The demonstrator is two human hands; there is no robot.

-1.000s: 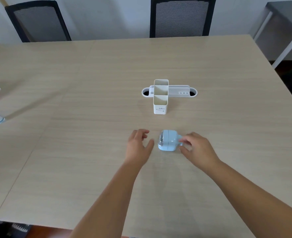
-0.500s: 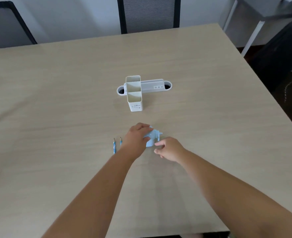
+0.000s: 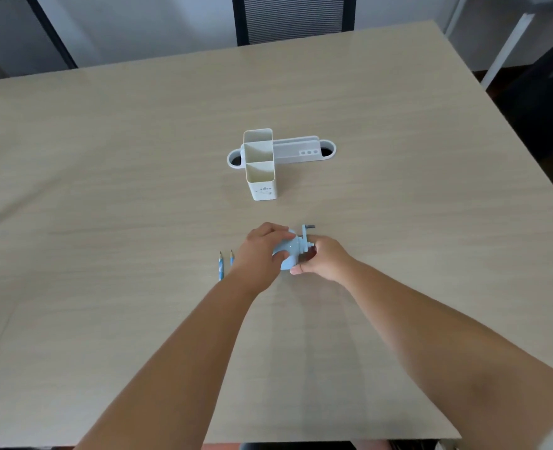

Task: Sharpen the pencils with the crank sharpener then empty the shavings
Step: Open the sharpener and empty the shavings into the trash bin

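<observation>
Hands meet at a small blue crank sharpener (image 3: 290, 254) near the middle of a pale wooden counter (image 3: 106, 190). Half a second ago the left hand was only just covering it and the right hand lay beside it; now the left hand (image 3: 259, 251) is wrapped over the sharpener's body, and the right hand (image 3: 322, 258) has closed its fingers against the crank end. The crank handle (image 3: 307, 234) now sticks up clear above the right hand, where before it was mostly hidden.

Two blue pencils (image 3: 225, 266) lie side by side on the counter just left of the left wrist, points facing away, as they did a moment ago. Whether the sharpener rests on the counter or is lifted cannot be told, since both hands cover its base.

Beyond the hands stands a white pencil holder (image 3: 262, 177) with three open compartments, upright, in front of a white cable tray (image 3: 298, 151) set into the counter. Dark chairs (image 3: 294, 17) line the far edge.
</observation>
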